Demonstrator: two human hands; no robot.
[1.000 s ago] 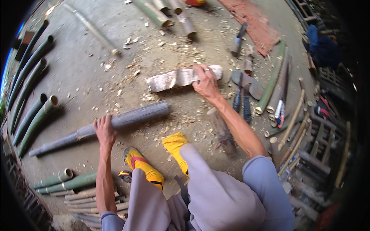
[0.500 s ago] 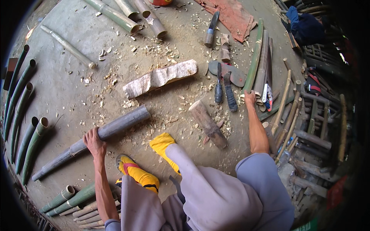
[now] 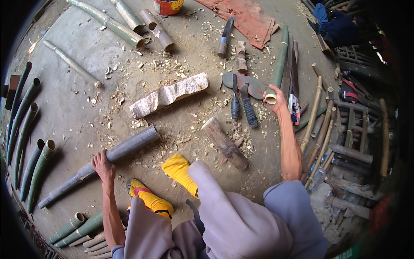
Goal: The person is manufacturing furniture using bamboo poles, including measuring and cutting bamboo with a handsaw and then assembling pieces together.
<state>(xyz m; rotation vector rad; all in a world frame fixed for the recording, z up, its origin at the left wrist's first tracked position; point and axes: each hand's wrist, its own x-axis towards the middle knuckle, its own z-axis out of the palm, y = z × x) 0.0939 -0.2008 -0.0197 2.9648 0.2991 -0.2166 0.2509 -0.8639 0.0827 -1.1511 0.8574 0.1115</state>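
Note:
My left hand (image 3: 103,166) is closed over the grey bamboo pole (image 3: 133,143), which lies slantwise on the floor at the left. My right hand (image 3: 277,99) grips the near end of a green bamboo pole (image 3: 280,58), whose hollow cut end tilts toward me; the thumb and fingers wrap its sides. Close by on the right lie a saw with a white and red handle (image 3: 294,107) and more dark bamboo lengths. Two knives with wrapped dark handles, one (image 3: 235,101) beside the other (image 3: 249,108), rest left of that hand, partly over a grey sandal (image 3: 256,86).
A rough pale wood block (image 3: 170,95) and a short log (image 3: 225,143) lie mid-floor among shavings. Another knife (image 3: 225,39) is near an orange cloth (image 3: 246,17). Bamboo tubes (image 3: 118,32) lie at the far left; poles and frames crowd the right edge. Yellow-socked feet are below.
My right hand has wrapped round the green bamboo pole and lifted its near end, so its hollow opening now shows. My left hand stays on the grey pole. The whole view has shifted slightly.

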